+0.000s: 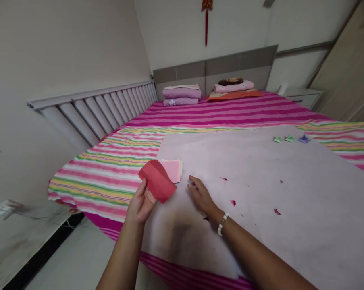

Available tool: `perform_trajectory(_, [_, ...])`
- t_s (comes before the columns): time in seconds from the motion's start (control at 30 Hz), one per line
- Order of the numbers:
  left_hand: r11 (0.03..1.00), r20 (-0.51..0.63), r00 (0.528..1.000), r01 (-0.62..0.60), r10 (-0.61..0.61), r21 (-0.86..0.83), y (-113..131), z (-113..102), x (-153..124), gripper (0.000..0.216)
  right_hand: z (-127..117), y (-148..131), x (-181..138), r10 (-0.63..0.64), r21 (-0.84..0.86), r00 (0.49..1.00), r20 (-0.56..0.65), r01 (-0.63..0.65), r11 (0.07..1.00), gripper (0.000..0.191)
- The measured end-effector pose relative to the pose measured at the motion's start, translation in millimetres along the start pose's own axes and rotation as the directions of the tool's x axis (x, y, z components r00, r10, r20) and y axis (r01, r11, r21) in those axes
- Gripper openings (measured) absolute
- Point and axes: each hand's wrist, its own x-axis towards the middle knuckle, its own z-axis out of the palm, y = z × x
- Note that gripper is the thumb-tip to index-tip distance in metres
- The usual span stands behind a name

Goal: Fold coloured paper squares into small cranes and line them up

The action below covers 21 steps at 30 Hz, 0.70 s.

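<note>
A sheet of red paper [158,181], slightly curved, is pinched between the thumb and fingers of my left hand [144,204]. Just behind it a stack of coloured paper [173,169], pink on top, lies on the pale grey cloth [248,161]; the red sheet covers part of the stack. My right hand [201,196] is to the right of the stack, low over the cloth, fingers stretched out and holding nothing. A bracelet of white beads [223,224] circles the right wrist.
Two small green folded papers [289,139] and a purple folded paper [304,139] stand at the cloth's far right. Several dark red marks [233,202] dot the cloth. Folded bedding [182,94] lies by the headboard [221,68]; a white railing [103,106] borders the bed's left.
</note>
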Motion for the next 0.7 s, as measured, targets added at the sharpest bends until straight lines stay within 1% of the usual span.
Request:
perform_trajectory(0.07, [0.996,0.018,0.996,0.085,-0.085,-0.018,-15,4,-14,0.035,-18,-16,-15,0.045,0.044,0.998,-0.039,-0.043,0.998,0.047])
perform_trajectory(0.1, [0.994,0.023,0.994,0.106,-0.106,0.004,-24,7,-20,0.031,-27,-25,-23,0.067,0.079,0.997,-0.042,-0.063,0.995,0.046])
perform_trajectory(0.13, [0.995,0.030,0.995,0.097,-0.098,0.039,-34,11,-25,0.027,-36,-34,-31,0.117,0.187,0.992,-0.043,-0.107,0.977,0.043])
perform_trajectory(0.2, [0.986,0.064,0.996,0.052,-0.063,0.156,-52,22,-33,0.020,-50,-50,-45,0.159,0.361,0.987,-0.008,-0.145,0.921,0.037])
perform_trajectory(0.27, [0.945,0.133,0.988,0.035,-0.083,0.327,-67,35,-42,0.026,-60,-61,-58,0.181,0.487,0.982,0.048,-0.181,0.854,0.036])
perform_trajectory(0.33, [0.865,0.191,0.973,0.016,-0.128,0.501,-77,47,-50,0.033,-66,-65,-69,0.204,0.576,0.972,0.119,-0.235,0.783,0.038])
perform_trajectory(0.4, [0.765,0.258,0.952,-0.041,-0.166,0.642,-84,57,-57,0.034,-69,-64,-78,0.226,0.631,0.960,0.166,-0.279,0.723,0.036])
perform_trajectory(0.47, [0.663,0.331,0.926,-0.133,-0.182,0.737,-88,66,-64,0.032,-72,-63,-86,0.239,0.661,0.955,0.175,-0.294,0.690,0.029])
perform_trajectory(0.53, [0.570,0.380,0.907,-0.219,-0.180,0.792,-91,71,-69,0.030,-74,-63,-92,0.251,0.675,0.953,0.168,-0.297,0.675,0.022])
perform_trajectory(0.57, [0.534,0.388,0.909,-0.253,-0.154,0.806,-92,73,-70,0.029,-75,-63,-95,0.259,0.682,0.953,0.158,-0.295,0.669,0.021])
perform_trajectory(0.6, [0.505,0.384,0.918,-0.285,-0.102,0.815,-92,74,-71,0.029,-77,-64,-97,0.273,0.691,0.952,0.142,-0.292,0.661,0.020])
perform_trajectory(0.67, [0.466,0.351,0.934,-0.342,0.070,0.816,-93,73,-71,0.031,-80,-66,-101,0.309,0.713,0.946,0.098,-0.283,0.642,0.019])
perform_trajectory(0.7, [0.469,0.320,0.933,-0.360,0.166,0.807,-94,71,-71,0.035,-81,-66,-102,0.328,0.731,0.942,0.076,-0.277,0.624,0.019])
